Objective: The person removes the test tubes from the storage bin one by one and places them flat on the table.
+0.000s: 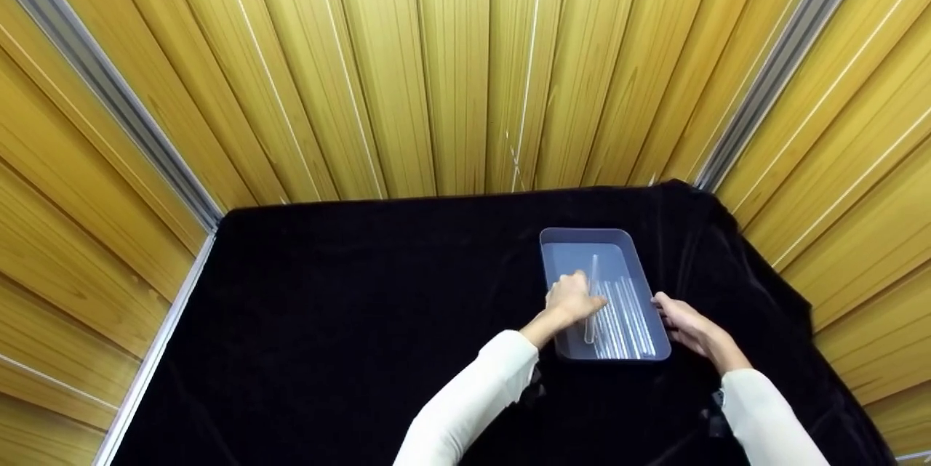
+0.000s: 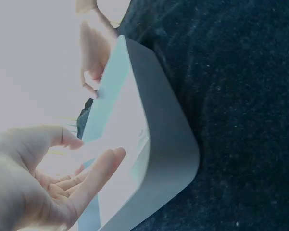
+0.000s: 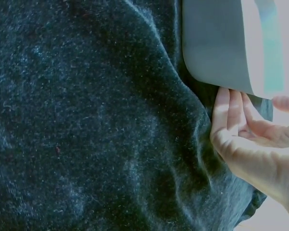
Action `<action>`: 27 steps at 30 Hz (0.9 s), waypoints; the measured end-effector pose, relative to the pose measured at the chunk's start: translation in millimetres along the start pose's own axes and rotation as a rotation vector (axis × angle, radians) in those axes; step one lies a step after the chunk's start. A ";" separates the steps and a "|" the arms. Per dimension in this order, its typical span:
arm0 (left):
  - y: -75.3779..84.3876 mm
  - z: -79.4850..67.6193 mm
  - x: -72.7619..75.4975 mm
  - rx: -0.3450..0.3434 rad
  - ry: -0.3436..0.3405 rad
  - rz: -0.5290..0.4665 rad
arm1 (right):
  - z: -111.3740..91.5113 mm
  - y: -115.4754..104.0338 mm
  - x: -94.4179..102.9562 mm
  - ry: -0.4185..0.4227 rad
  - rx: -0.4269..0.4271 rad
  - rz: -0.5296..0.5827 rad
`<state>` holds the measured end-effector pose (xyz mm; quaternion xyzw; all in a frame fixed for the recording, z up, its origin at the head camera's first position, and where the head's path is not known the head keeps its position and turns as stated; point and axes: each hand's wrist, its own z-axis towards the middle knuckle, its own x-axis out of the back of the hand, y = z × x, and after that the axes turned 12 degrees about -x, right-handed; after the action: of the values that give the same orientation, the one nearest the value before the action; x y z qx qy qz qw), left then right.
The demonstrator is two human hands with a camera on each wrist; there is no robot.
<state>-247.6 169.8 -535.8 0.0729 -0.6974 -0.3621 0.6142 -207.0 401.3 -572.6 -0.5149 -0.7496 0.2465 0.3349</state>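
A shallow blue-grey plastic tray (image 1: 585,235) lies on the black cloth. Several clear test tubes (image 1: 627,317) lie side by side along its right part. My left hand (image 1: 571,297) reaches over the left wall and pinches one clear test tube (image 1: 590,331) between thumb and fingers, its rounded end toward me. Glare washes out this tube in the left wrist view, where the left hand (image 2: 53,178) is over the tray. At the right wall, my right hand (image 1: 687,324) holds the tray, thumb at the rim and fingertips (image 3: 223,96) against the outside.
Black velvety cloth (image 1: 349,306) covers the table, with folds at the right. Yellow wood-patterned walls (image 1: 451,73) rise behind and at both sides, joined by grey metal corner posts (image 1: 789,62).
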 end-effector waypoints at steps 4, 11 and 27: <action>-11.7 2.5 3.0 -0.021 0.044 -0.145 | 1.7 -1.7 -2.3 0.008 -0.004 0.008; -5.8 -4.9 32.7 0.025 0.037 -0.258 | 0.0 -0.8 -4.4 0.012 -0.001 -0.009; -34.8 -3.4 89.1 0.048 0.100 -0.340 | -0.2 -1.8 -2.6 0.018 -0.010 -0.004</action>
<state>-277.4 94.3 -484.9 0.2226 -0.6519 -0.4399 0.5762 -207.3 398.2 -571.8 -0.5172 -0.7490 0.2373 0.3395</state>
